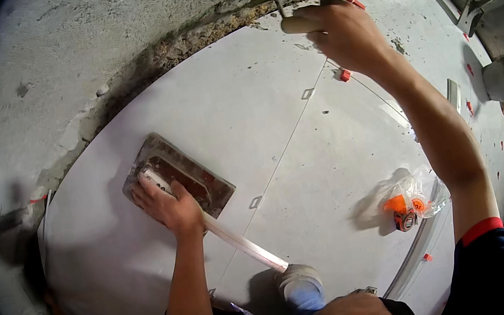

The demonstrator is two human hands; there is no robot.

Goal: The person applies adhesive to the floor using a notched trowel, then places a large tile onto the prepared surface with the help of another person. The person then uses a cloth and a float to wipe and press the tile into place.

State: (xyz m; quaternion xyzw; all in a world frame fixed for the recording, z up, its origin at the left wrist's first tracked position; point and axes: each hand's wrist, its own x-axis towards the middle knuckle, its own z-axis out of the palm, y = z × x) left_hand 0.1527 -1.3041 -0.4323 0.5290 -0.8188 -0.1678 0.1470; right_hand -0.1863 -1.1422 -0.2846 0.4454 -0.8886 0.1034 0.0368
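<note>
My right hand (348,33) grips the pale handle of a trowel (302,24) at the far edge of the pale tiled floor. The trowel's thin metal neck reaches into the rough gap (201,41) along the base of the wall. To the left, my left hand (171,206) is closed around the end of a long pale strip (246,244), with a few dark spots or holes showing near its end. Beneath that hand lies a rectangular brown, mortar-stained plate (207,187) with a grey rim. The strip runs down toward my shoe (299,282).
An orange and black tape measure (405,220) lies by a clear plastic bag (432,191). Red tile clips (345,75) dot the floor. A rough concrete wall (82,39) curves across the far side. A bucket (499,80) stands at right.
</note>
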